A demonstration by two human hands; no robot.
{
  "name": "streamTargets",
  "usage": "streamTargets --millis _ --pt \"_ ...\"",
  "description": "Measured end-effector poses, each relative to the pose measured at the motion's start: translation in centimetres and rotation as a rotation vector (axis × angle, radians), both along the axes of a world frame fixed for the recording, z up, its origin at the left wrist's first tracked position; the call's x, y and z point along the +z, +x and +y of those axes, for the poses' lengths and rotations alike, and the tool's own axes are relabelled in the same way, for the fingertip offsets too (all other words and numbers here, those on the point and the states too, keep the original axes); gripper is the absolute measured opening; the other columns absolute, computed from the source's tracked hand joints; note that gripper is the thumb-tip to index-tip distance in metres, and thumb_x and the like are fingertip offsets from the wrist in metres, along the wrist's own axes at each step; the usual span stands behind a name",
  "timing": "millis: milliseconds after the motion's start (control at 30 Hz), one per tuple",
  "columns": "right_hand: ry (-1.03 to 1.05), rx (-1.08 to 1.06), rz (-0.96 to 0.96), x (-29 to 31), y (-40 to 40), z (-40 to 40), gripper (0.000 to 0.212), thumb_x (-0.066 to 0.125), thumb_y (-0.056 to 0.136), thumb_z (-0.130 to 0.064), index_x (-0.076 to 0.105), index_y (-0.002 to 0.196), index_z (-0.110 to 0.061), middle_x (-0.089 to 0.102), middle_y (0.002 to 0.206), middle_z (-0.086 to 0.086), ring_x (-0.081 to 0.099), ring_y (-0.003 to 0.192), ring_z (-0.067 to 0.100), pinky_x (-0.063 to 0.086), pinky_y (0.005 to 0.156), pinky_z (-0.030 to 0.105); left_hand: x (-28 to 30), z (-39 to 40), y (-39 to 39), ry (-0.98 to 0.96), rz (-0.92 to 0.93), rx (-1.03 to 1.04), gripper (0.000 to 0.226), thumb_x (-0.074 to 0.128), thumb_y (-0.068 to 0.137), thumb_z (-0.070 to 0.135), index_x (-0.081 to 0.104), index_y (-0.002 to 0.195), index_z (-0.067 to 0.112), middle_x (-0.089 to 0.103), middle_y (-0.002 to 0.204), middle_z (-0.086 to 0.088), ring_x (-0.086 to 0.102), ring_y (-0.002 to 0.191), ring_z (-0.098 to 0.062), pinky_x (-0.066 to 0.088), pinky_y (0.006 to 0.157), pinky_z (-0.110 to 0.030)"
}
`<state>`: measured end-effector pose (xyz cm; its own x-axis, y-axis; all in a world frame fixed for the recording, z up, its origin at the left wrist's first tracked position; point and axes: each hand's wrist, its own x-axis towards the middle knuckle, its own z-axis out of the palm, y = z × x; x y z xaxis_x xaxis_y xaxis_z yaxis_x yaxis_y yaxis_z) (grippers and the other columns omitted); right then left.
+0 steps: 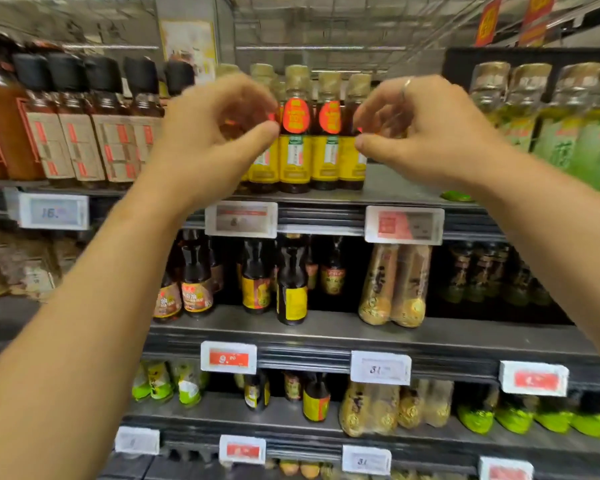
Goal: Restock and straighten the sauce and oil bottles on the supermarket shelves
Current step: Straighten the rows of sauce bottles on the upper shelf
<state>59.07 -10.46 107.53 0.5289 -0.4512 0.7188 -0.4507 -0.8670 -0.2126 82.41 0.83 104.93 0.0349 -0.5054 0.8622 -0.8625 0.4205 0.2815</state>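
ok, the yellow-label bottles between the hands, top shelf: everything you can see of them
The yellow-label bottles stand upright in a tight front row on the top shelf, more of them behind. Each looks like clear plastic or glass holding dark liquid, with a gold-wrapped cap, a round red-orange sticker on the shoulder and a yellow label below. The left hand and right hand flank the row, fingers curled at the end bottles; blur hides whether they grip. Brown bottles stand to one side, green bottles to the other.
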Motion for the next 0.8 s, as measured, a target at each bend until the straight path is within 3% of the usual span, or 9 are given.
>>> streamTargets --millis 167,267,333,467,567,633,700,800 --pt "0.014 0.086 -0.045 -5.3 -7.7 -0.2 0.015 0.069 0.09 -0.025 0.072 0.104 -0.021 0.07 0.096 -0.007 0.065 0.089 0.008 0.055 0.082 0.029 -7.2 0.7 -5.2 0.005 0.127 -0.001 0.013 0.067 0.093 0.018 0.067 0.104 0.026 0.069 0.094 0.013 0.065 0.089 -0.002 0.051 0.081 -0.02" --pt "0.006 0.21 -0.108 -10.3 -13.5 -0.1 0.015 0.065 0.089 -0.021 0.071 0.102 -0.017 0.069 0.097 -0.005 0.065 0.089 0.009 0.055 0.08 0.027 -12.8 1.3 -9.4 0.035 0.2 0.018 0.02 0.067 0.094 0.017 0.065 0.103 0.035 0.069 0.094 0.015 0.065 0.087 -0.002 0.05 0.08 -0.017" --pt "0.1 0.283 -0.104 -15.3 -17.5 -0.3 0.014 0.065 0.088 -0.022 0.07 0.101 -0.019 0.068 0.098 -0.007 0.065 0.088 0.011 0.055 0.078 0.028 -17.8 1.6 -12.5 0.154 0.225 0.044 0.023 0.065 0.095 0.017 0.063 0.104 0.039 0.068 0.094 0.014 0.064 0.086 -0.004 0.05 0.079 -0.02" --pt "0.467 0.271 0.085 -29.4 -25.5 -1.3 0.008 0.069 0.087 -0.017 0.067 0.095 -0.015 0.067 0.09 -0.002 0.064 0.081 0.007 0.052 0.073 0.022 -29.7 1.9 -17.7 0.622 0.286 0.066 0.013 0.065 0.095 0.022 0.065 0.103 0.033 0.069 0.091 0.011 0.065 0.084 -0.005 0.053 0.083 -0.024" --pt "0.94 0.121 0.366 -42.1 -31.0 -1.0 0.01 0.071 0.09 -0.013 0.067 0.099 -0.01 0.067 0.092 -0.002 0.059 0.079 -0.005 0.052 0.079 0.031 -40.2 3.0 -21.5 1.043 0.333 0.104 0.016 0.068 0.092 0.015 0.065 0.1 0.028 0.071 0.093 0.005 0.065 0.087 -0.01 0.054 0.086 -0.032" --pt "1.165 -0.032 0.559 -49.9 -34.0 0.2 0.019 0.069 0.093 -0.018 0.069 0.112 -0.013 0.068 0.101 0.0 0.061 0.089 0.008 0.052 0.089 0.035 -47.2 4.3 -24.4 1.282 0.415 0.115 0.014 0.071 0.091 0.012 0.063 0.092 0.024 0.071 0.093 -0.001 0.063 0.09 -0.013 0.051 0.079 -0.026" --pt "1.351 -0.126 0.614 -56.5 -36.1 2.0 0.023 0.066 0.095 -0.015 0.07 0.117 -0.01 0.068 0.106 0.004 0.061 0.096 0.018 0.05 0.094 0.036 -54.1 5.7 -27.1 1.503 0.476 0.132 0.01 0.071 0.092 0.007 0.068 0.094 0.015 0.07 0.099 -0.01 0.062 0.093 -0.02 0.047 0.079 -0.022" --pt "1.662 -0.235 0.58 -64.8 -37.7 4.4 0.02 0.069 0.089 -0.012 0.068 0.106 -0.001 0.068 0.092 0.008 0.064 0.083 0.022 0.055 0.08 0.036 -64.7 7.5 -29.3 1.803 0.434 0.243 0.018 0.066 0.094 0.021 0.071 0.111 0.016 0.071 0.107 -0.006 0.065 0.096 -0.022 0.046 0.081 -0.026"
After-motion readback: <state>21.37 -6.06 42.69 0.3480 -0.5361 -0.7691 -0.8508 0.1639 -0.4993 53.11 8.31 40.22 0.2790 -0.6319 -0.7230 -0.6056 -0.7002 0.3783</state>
